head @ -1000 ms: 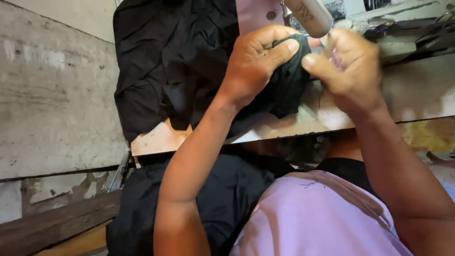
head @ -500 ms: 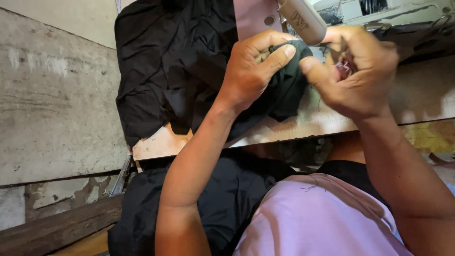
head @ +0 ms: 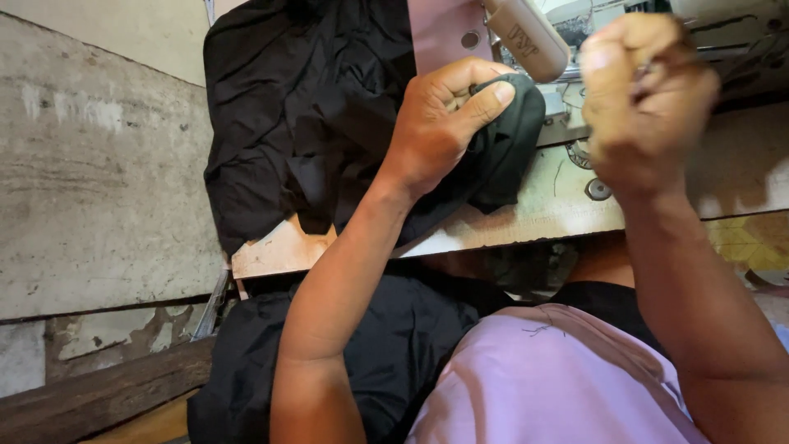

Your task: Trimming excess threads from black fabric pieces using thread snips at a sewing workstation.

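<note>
Head view: left hand (head: pixel 440 123) clenching the bunched black cotton fabric (head: pixel 312 115), lying on the worn pale wooden table (head: pixel 559 205). Right hand (head: pixel 645 99) blurring, fisted; whatever it is pinching staying unreadable. Sewing machine (head: pixel 526 37) getting cut off above.

The right hand (head: pixel 645 99) has lifted off the black cloth (head: pixel 329 123) — now fisted, apart.

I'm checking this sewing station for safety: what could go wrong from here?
1. The left hand bunches the black fabric right beside the sewing machine; fingers could be caught.
2. The right hand is clenched and blurred close to the machine; it might knock it.
3. Much fabric hangs over the worn table edge; it may slide off.
</note>
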